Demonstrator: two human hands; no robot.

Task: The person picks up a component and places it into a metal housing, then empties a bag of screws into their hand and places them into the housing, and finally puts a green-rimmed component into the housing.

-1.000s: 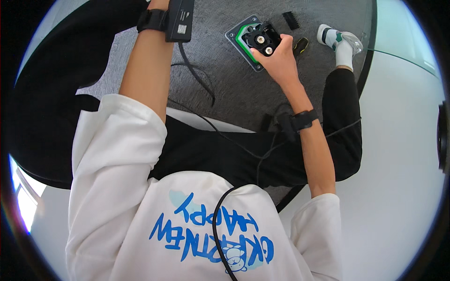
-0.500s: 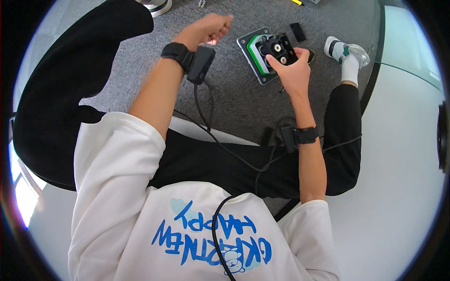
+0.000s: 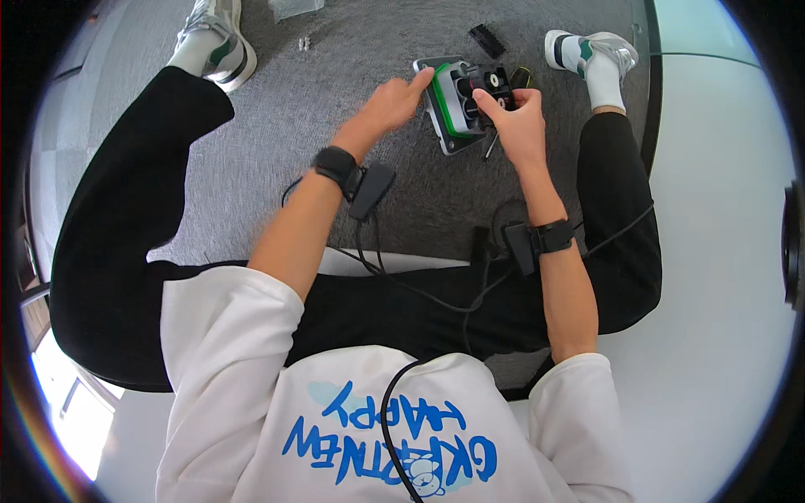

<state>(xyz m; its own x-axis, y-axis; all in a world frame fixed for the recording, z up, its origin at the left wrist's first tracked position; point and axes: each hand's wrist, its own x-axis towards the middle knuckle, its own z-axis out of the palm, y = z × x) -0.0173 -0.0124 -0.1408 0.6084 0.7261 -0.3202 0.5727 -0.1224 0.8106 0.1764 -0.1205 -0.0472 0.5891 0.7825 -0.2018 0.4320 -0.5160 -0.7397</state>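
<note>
A device with a flat grey base plate, a bright green band and a black upper part with round light-centred fittings is on the carpet, its plate appearing tilted. My right hand grips the black part between thumb and fingers from the right. At the device's upper left corner, my left hand reaches in with its index finger stretched out against the green band; its other fingers are bent, and I see nothing held. A yellow and black handle shows behind my right hand, and a thin metal shaft lies below the device.
A black comb-edged strip lies beyond the device. Small whitish pieces and a clear plastic bag lie farther left. My shoes flank the carpet. Black cables run from both wrist straps across my lap.
My left hand has come right to the device, its index finger now stretched out to touch it. The device looks more tilted, with my right hand still gripping it. The view has shifted.
</note>
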